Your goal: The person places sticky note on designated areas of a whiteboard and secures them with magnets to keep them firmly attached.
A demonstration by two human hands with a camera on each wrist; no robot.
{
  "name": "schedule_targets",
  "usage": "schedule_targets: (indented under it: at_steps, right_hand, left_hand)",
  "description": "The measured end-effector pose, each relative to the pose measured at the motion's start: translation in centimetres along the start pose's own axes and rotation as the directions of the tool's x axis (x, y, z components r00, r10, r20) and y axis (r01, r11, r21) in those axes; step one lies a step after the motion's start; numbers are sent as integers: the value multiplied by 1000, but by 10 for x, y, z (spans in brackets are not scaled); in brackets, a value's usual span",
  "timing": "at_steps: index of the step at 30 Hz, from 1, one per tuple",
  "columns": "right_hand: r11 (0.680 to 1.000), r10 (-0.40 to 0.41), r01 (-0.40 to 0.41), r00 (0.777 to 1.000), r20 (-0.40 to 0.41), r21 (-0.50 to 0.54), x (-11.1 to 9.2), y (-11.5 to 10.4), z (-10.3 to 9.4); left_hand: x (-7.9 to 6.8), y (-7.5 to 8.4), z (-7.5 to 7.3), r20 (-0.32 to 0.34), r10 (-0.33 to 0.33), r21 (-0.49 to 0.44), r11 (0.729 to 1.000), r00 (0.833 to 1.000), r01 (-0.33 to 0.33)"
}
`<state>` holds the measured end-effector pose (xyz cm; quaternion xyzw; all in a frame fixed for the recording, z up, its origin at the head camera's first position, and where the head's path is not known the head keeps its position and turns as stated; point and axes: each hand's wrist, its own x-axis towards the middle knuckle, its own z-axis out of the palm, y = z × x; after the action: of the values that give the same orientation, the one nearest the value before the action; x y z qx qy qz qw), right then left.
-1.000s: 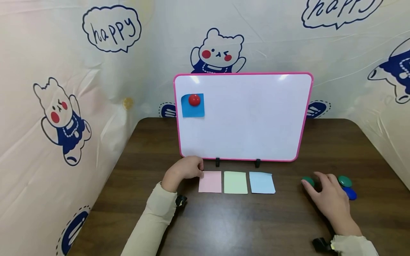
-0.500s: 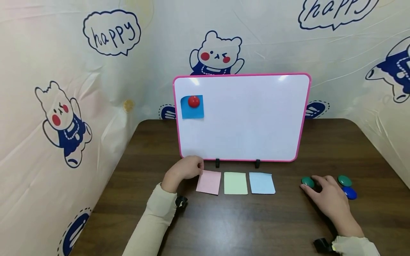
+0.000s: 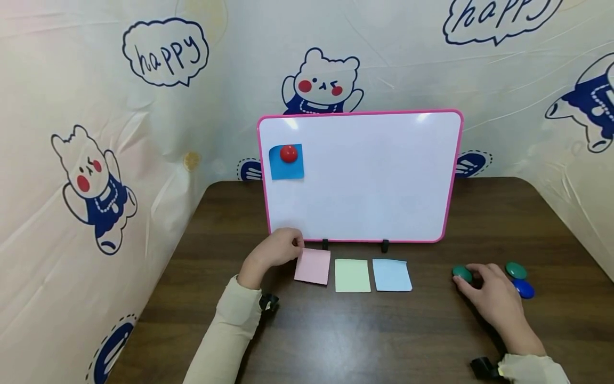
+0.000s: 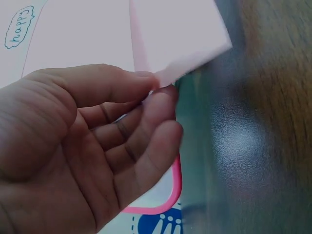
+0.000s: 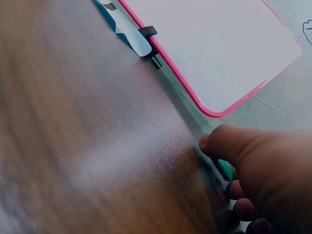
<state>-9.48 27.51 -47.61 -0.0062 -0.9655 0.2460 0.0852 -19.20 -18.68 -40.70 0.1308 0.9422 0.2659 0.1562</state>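
Note:
My left hand (image 3: pixel 272 250) pinches the upper left corner of a pink sticky note (image 3: pixel 313 266) between thumb and fingertip. In the left wrist view the note (image 4: pixel 183 36) is raised at an angle, with a crease near the pinched corner. On the right of the table my right hand (image 3: pixel 496 300) has its thumb and index finger around the edge of a round green magnet (image 3: pixel 461 274). Only a sliver of the green magnet (image 5: pixel 224 169) shows past the thumb in the right wrist view. A second green magnet (image 3: pixel 516 270) and a blue magnet (image 3: pixel 524 289) lie beyond this hand.
A pink-framed whiteboard (image 3: pixel 369 181) stands at the back on black feet (image 3: pixel 385 246). A red magnet (image 3: pixel 289 154) sits over a blue note (image 3: pixel 287 172) at its upper left. A green note (image 3: pixel 352 276) and a light blue note (image 3: pixel 392 276) lie before it.
The pink note, flat in line with the others a second ago, has tilted and moved up towards the board with my left hand. My right fingers have shifted slightly around the green magnet.

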Motion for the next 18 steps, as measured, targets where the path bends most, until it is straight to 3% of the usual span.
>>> schedule_targets:
  at_steps: [18]
  right_hand:
    - [1000,13,-12,1000,-10,25,0,4,0]
  left_hand:
    - [1,0,-3,-71,62,-46,997,996,-65]
